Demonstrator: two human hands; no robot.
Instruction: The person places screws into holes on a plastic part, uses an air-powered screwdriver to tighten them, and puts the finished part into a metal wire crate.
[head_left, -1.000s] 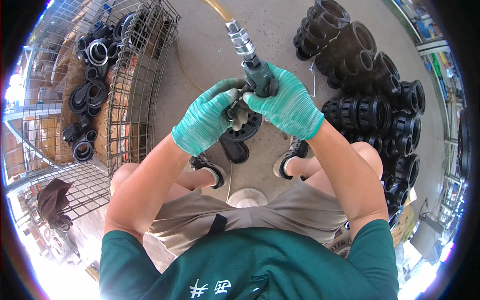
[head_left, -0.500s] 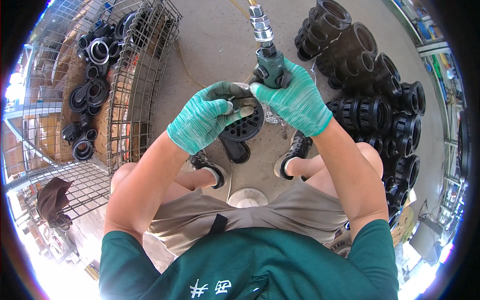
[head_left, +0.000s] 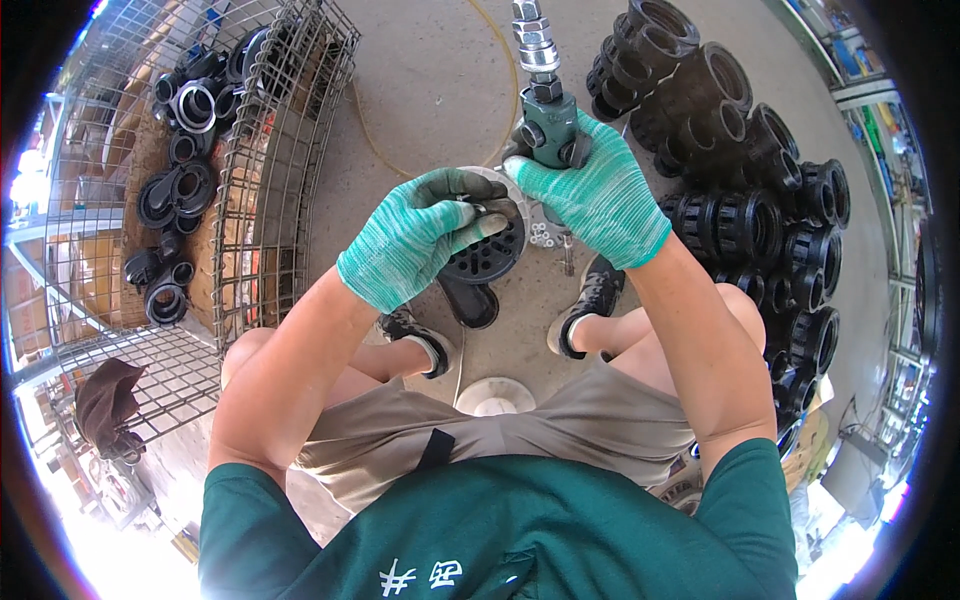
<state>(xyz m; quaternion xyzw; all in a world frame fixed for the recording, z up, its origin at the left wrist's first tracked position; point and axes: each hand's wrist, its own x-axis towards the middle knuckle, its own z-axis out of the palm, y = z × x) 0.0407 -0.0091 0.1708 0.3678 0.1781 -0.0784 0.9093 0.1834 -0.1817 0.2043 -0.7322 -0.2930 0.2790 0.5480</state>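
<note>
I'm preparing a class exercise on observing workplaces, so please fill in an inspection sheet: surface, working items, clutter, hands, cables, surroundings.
Surface: grey floor, lightly marked.
Working items: green tool with silver coupling; slotted black disc low beyond the hands.
Clutter: small pale pieces loose beside the disc.
Left hand: gloved, pinching what looks like a small metal piece.
Right hand: gloved, gripping the green tool.
Cables: yellow hose curving across the floor.
Surroundings: wire cage holding black parts, left; piled black fittings, right.
</note>
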